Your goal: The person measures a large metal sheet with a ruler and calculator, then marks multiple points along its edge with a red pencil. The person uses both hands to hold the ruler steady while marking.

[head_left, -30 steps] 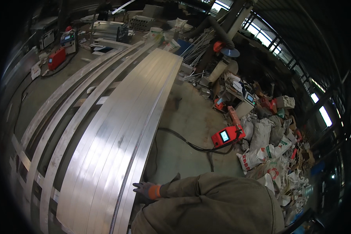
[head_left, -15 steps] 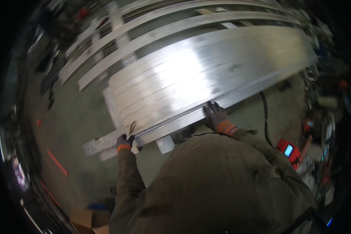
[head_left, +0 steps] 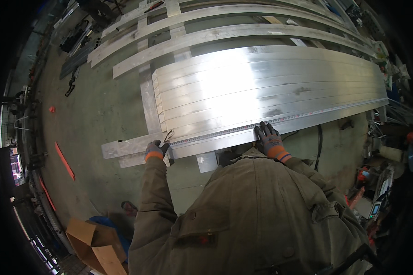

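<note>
A row of silvery metal bars [head_left: 206,98] lies side by side before me. Along the nearest bars stretches a long tape measure blade [head_left: 225,134], running from my left hand toward the far right end. My left hand [head_left: 156,150], in a dark glove with an orange cuff, is closed at the tape's left end; what it grips is mostly hidden by the fingers. A small dark strap loop [head_left: 169,136] sticks up beside it. My right hand [head_left: 268,137], gloved alike, rests with fingers spread over the near bar and the tape's edge.
Longer bars [head_left: 192,41] lie across supports beyond the row. A flat metal piece [head_left: 128,147] juts out at left. An open cardboard box [head_left: 98,240] stands lower left, a red strip [head_left: 64,160] lies on the floor, and a black cable [head_left: 320,144] hangs at right.
My view has shifted and steadied, so the bars and both hands appear a little farther right. The hands keep their places on the bars, and the tape's markings now show clearly.
</note>
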`<state>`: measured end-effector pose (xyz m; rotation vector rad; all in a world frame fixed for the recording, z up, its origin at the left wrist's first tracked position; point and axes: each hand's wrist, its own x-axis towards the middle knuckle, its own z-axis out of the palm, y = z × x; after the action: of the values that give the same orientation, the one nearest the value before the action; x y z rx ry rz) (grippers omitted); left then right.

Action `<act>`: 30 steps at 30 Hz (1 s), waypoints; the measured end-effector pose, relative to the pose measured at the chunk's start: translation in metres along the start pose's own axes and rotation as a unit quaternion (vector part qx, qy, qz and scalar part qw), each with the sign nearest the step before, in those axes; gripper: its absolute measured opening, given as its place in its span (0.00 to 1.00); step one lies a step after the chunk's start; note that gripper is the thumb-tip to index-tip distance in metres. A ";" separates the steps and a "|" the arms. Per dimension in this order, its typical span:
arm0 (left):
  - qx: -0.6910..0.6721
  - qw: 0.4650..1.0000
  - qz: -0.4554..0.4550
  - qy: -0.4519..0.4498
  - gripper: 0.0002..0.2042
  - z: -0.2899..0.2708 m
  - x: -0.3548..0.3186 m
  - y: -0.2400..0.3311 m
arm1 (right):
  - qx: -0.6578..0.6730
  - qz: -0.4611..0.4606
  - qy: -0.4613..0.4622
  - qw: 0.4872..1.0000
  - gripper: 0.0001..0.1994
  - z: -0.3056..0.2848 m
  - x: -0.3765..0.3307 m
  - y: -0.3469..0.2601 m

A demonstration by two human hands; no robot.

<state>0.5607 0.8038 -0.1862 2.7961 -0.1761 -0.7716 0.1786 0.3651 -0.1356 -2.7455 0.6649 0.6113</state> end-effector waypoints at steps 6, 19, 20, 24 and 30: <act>-0.005 0.999 0.032 -0.022 0.35 0.002 0.005 -0.006 | -0.030 -0.001 -0.007 1.000 0.38 -0.004 0.003 -0.006; 0.018 0.999 0.041 0.002 0.29 0.018 0.026 0.009 | -0.054 0.029 -0.068 0.996 0.48 -0.011 0.009 -0.010; 0.024 0.999 0.045 -0.011 0.29 0.023 0.031 0.009 | -0.050 0.028 -0.068 0.996 0.47 -0.011 0.010 -0.009; 0.032 0.999 0.017 0.005 0.27 0.041 0.046 0.005 | -0.055 0.035 -0.080 0.995 0.46 -0.013 0.012 -0.008; -0.028 0.999 -0.038 0.004 0.28 0.044 0.044 0.000 | -0.044 0.018 -0.055 0.997 0.38 -0.020 0.010 -0.007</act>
<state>0.5753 0.7879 -0.2445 2.7670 -0.0454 -0.7708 0.1971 0.3609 -0.1214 -2.7611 0.6784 0.8106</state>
